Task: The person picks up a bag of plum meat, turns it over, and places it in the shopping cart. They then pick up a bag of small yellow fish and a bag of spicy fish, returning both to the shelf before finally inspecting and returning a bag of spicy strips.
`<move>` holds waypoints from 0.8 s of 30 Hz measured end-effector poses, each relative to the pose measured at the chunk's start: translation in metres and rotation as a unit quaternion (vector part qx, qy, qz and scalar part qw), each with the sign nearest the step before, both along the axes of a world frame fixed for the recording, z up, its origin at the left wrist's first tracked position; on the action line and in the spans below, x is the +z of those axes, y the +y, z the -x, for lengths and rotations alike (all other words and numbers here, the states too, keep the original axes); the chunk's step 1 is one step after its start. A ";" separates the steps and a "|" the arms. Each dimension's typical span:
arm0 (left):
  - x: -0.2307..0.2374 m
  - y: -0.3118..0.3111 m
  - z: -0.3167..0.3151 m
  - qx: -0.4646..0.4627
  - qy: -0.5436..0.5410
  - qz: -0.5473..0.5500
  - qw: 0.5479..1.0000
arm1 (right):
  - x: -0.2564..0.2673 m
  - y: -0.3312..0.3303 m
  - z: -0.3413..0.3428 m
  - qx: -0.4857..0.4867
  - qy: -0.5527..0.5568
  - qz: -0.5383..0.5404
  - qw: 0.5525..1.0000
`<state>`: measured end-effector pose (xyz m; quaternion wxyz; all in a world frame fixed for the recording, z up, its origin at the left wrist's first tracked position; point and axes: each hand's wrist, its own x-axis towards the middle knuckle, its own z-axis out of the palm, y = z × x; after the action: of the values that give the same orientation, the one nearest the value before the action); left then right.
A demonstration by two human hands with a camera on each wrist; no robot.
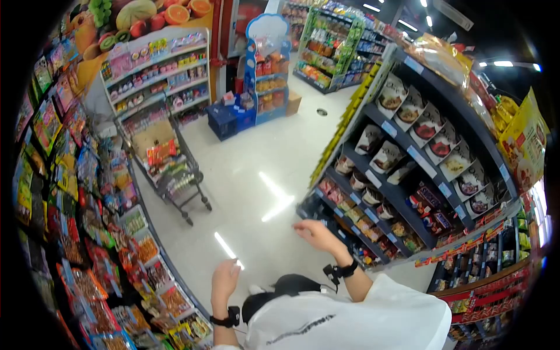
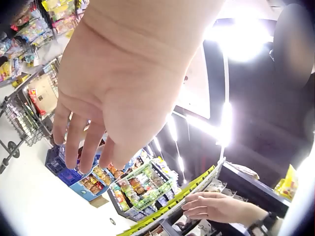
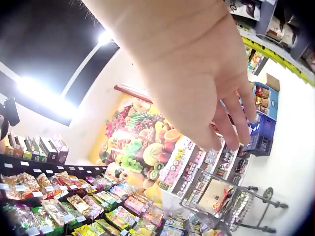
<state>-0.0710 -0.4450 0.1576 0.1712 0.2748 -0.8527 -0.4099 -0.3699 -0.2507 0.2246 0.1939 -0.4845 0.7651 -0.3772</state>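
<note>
My left hand (image 1: 225, 280) is held up in front of the body with nothing in it. In the left wrist view its fingers (image 2: 74, 142) extend loosely, the palm facing the camera. Farther right and forward is my right hand (image 1: 318, 234), also empty, its fingers relaxed in the right wrist view. The shelf unit with white pouches (image 1: 440, 146) stands nearest to the right hand, which is apart from it. Ahead on the left, a shopping cart (image 1: 175, 181) carries an open cardboard box (image 1: 150, 137) and a red packet (image 1: 162, 153). Neither hand touches the cart.
A long rack of snack packets (image 1: 87, 233) runs along the left side. Beyond the cart stand white shelves (image 1: 157, 73), dark blue crates (image 1: 224, 121) and a blue display stand (image 1: 271, 76). Pale shiny floor (image 1: 245, 175) stretches between the racks.
</note>
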 end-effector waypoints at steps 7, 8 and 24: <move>-0.019 -0.075 0.024 -0.061 -0.003 -0.089 0.994 | -0.030 -0.089 -0.001 0.035 -0.016 -0.049 0.998; -0.024 -0.088 0.028 -0.068 -0.013 -0.110 0.991 | -0.038 -0.103 0.005 0.034 -0.021 -0.052 0.998; -0.037 -0.381 0.081 0.021 -0.060 -0.088 0.994 | -0.092 -0.508 0.044 0.229 -0.001 -0.058 0.972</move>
<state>-0.1524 -0.8261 0.1203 0.1029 0.3307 -0.8161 -0.4627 -0.4141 -0.7587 0.1321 0.3040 -0.6344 0.6541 -0.2780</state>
